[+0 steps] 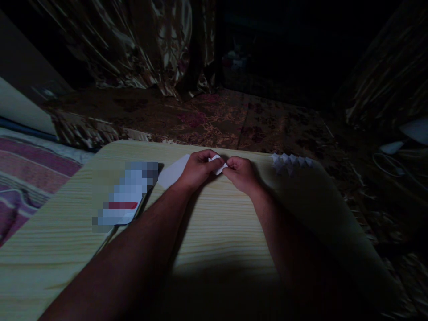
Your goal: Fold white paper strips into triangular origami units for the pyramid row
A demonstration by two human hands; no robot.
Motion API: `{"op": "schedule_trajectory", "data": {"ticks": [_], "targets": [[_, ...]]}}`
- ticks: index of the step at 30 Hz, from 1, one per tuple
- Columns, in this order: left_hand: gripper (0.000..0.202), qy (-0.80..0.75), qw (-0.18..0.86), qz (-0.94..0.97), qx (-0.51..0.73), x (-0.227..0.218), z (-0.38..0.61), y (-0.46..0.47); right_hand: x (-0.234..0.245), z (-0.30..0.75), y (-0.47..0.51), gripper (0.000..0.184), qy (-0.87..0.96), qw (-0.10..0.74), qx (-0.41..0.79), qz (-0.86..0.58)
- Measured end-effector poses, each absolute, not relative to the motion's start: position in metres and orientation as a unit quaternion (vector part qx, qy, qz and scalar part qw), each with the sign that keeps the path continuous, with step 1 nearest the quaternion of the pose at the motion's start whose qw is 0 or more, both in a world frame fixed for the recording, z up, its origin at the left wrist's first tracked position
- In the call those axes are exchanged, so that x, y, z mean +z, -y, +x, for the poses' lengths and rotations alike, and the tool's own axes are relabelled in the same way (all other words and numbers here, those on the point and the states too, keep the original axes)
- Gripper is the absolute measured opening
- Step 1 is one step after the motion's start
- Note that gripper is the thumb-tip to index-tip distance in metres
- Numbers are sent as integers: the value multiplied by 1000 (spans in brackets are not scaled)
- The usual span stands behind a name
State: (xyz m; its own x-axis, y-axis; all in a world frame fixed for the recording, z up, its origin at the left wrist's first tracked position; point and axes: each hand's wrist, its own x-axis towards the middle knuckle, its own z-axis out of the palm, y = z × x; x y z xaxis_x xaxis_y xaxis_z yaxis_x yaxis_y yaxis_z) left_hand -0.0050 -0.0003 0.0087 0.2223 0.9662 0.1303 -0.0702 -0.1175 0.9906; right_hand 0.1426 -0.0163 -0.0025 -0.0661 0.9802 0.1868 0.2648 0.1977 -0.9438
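Note:
A small folded piece of white paper (pixel 218 165) is held between my two hands above the far part of the table. My left hand (pixel 200 168) pinches it from the left, thumb on top. At its right edge, the fingertips of my right hand (pixel 241 173) are closed on the paper. Flat white paper (pixel 174 171) lies beside my left hand, partly hidden by it. To the right of my right hand stand several small pointed white folded paper pieces (pixel 290 161), grouped in rows near the far edge.
A phone (pixel 129 196) with a blurred screen lies on the pale wooden table (pixel 220 232), left of my left forearm, a cable at its near end. Patterned cloth (pixel 207 116) and curtains (pixel 160 44) are behind. A striped bed cover (pixel 30 165) shows at left, a lamp (pixel 414 131) at right.

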Motion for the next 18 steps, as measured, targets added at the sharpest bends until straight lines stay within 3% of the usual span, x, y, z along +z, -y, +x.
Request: {"op": "schedule_trajectory", "data": {"ticks": [18], "targets": [[16,-404,565,578,428,11,-10,0,2,156,17,20,575,517,491,-402]]}}
